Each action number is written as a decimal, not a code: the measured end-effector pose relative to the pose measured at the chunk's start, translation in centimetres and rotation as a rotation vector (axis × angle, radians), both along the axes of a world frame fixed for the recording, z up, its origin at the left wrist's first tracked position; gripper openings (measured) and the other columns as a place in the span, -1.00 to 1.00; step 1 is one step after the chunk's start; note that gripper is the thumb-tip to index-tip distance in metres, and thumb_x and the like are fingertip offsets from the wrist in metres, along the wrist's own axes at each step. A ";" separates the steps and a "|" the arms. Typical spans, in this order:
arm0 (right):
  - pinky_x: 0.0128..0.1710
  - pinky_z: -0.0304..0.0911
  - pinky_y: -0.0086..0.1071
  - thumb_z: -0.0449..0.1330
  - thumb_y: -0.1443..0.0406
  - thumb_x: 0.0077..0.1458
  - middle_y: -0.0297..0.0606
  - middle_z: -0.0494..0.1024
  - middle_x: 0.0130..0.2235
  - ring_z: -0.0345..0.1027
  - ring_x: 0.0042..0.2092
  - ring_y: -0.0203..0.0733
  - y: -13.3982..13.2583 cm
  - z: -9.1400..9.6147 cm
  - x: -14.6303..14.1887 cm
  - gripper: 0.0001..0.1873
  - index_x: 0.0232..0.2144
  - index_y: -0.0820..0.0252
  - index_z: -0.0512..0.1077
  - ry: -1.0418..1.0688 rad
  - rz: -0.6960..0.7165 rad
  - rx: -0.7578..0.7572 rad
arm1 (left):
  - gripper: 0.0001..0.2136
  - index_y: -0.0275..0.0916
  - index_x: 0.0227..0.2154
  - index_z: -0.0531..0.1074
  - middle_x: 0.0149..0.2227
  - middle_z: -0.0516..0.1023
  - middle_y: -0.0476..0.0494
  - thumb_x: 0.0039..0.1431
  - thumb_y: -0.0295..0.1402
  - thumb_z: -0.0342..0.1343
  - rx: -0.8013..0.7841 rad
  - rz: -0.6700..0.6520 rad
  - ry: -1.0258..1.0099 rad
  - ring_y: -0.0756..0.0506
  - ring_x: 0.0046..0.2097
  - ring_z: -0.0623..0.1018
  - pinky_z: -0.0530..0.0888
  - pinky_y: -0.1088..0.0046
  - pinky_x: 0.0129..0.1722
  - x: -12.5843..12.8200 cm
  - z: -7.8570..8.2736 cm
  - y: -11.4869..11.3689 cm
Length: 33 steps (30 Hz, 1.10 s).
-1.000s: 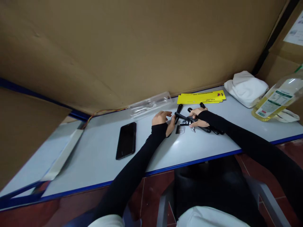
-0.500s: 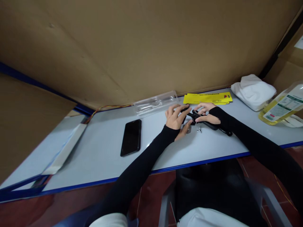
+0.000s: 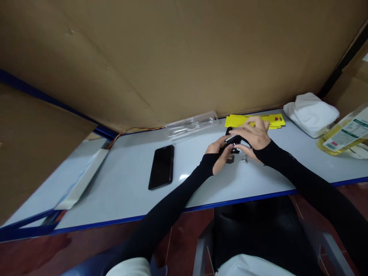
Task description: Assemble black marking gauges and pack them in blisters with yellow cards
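A black hand tool (image 3: pixel 231 140) with long handles is held between both hands, just above the pale tabletop (image 3: pixel 201 184). My left hand (image 3: pixel 220 152) grips its near end from below, fingers curled round it. My right hand (image 3: pixel 253 136) covers it from above, fingers bent over the black part. Most of the tool is hidden under my right hand. A small silver metal piece (image 3: pixel 244 158) and a small dark flat piece (image 3: pixel 230 159) lie on the table just below the hands.
A black phone (image 3: pixel 161 166) lies face up to the left. Clear plastic packaging (image 3: pixel 191 124) and yellow cards (image 3: pixel 254 119) lie along the cardboard wall. A folded white cloth (image 3: pixel 310 113) and a bottle of yellow liquid (image 3: pixel 343 136) lie at the right. The table's blue edge runs close to my lap.
My right hand has lifted the black tool off the table and closed over it. My left hand went from spread fingers to gripping the tool's near end.
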State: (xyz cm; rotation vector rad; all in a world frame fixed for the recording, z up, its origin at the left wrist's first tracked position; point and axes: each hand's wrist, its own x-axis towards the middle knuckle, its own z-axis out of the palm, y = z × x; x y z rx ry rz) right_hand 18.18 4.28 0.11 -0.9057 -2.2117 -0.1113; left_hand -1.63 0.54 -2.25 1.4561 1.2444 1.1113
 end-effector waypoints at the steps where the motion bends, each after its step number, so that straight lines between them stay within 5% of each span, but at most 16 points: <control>1: 0.07 0.07 0.07 0.36 0.18 0.23 -0.08 0.56 0.11 0.24 0.16 0.25 -0.2 0.0 0.0 -0.72 -0.01 0.02 0.62 0.054 -0.061 0.088 | -0.62 -0.18 -0.08 0.38 -0.50 0.53 0.06 0.25 -0.02 0.25 -0.034 0.015 -0.114 0.00 -0.62 0.45 0.39 0.48 -0.57 0.4 -0.2 0.0; 3: 0.04 0.13 0.05 0.37 0.16 0.23 -0.04 0.57 0.03 0.27 0.09 0.20 -0.3 -0.2 0.0 -0.81 -0.14 0.08 0.65 0.126 -0.093 0.173 | -0.58 -0.16 -0.14 0.27 -0.50 0.53 0.08 0.24 0.05 0.24 -0.097 -0.002 -0.266 0.01 -0.68 0.41 0.36 0.50 -0.65 1.1 -0.3 -0.1; 8: -0.15 0.30 -0.16 0.25 0.26 0.35 -0.14 0.56 -0.26 0.30 -0.17 -0.05 0.9 -1.9 0.2 -0.79 -0.05 0.13 0.64 0.089 0.272 0.058 | -0.56 -0.13 -0.19 0.16 -0.52 0.55 0.11 0.22 0.04 0.24 -0.139 -0.045 -0.396 0.04 -0.77 0.33 0.12 0.60 -0.80 2.1 -0.2 -0.8; 14: -0.15 0.33 -0.21 0.22 0.29 0.36 -0.16 0.60 -0.20 0.29 -0.17 -0.09 2.9 -2.6 1.2 -0.78 -0.06 0.03 0.68 0.069 0.418 -0.046 | -0.61 -0.23 -0.18 0.28 -0.54 0.55 0.02 0.26 -0.02 0.22 -0.203 -0.132 -0.303 0.10 -0.80 0.21 0.04 0.55 -0.79 1.4 0.1 -0.6; 18: -0.13 0.33 -0.22 0.14 0.40 0.37 -0.20 0.64 -0.15 0.33 -0.14 -0.11 3.1 -2.0 1.6 -0.66 -0.32 0.00 0.67 0.019 0.530 -0.101 | -0.66 -0.28 -0.20 0.36 -0.52 0.57 -0.06 0.27 -0.08 0.22 -0.261 -0.227 -0.293 0.10 -0.79 0.20 -0.01 0.52 -0.78 1.4 0.1 -1.0; 21: -0.14 0.36 -0.22 0.15 0.37 0.34 -0.18 0.59 -0.08 0.33 -0.20 -0.15 2.3 -1.7 1.5 -0.66 -0.45 0.06 0.60 0.076 0.449 -0.152 | -0.65 -0.31 -0.19 0.42 -0.48 0.60 -0.12 0.26 -0.07 0.22 -0.283 -0.276 -0.316 0.10 -0.78 0.20 -0.01 0.51 -0.78 1.8 0.0 -1.1; 24: -0.22 0.36 -0.26 0.21 0.31 0.27 -0.16 0.51 -0.07 0.33 -0.26 -0.19 1.0 -1.7 1.0 -0.83 -0.25 0.08 0.63 0.196 0.281 -0.216 | -0.62 -0.30 -0.21 0.42 -0.49 0.60 -0.11 0.21 -0.03 0.25 -0.238 -0.221 -0.353 0.10 -0.79 0.19 0.00 0.51 -0.79 2.0 0.0 -0.8; 26: -0.29 0.34 -0.30 0.28 0.28 0.20 -0.16 0.49 -0.10 0.33 -0.29 -0.21 0.3 -1.8 0.6 -0.78 -0.11 0.10 0.62 0.258 0.219 -0.239 | -0.60 -0.28 -0.21 0.40 -0.53 0.56 -0.04 0.17 -0.02 0.27 -0.197 -0.153 -0.378 0.11 -0.79 0.17 0.01 0.51 -0.79 1.7 0.0 -0.4; 33: -0.45 0.18 -0.41 0.26 0.37 0.12 -0.23 0.47 -0.18 0.24 -0.38 -0.31 -0.5 -2.0 0.2 -0.84 -0.25 0.13 0.62 0.235 0.251 -0.382 | -0.55 -0.28 -0.16 0.38 -0.55 0.51 0.05 0.17 0.02 0.27 -0.138 -0.024 -0.389 0.12 -0.76 0.14 0.04 0.54 -0.78 1.0 -0.8 0.3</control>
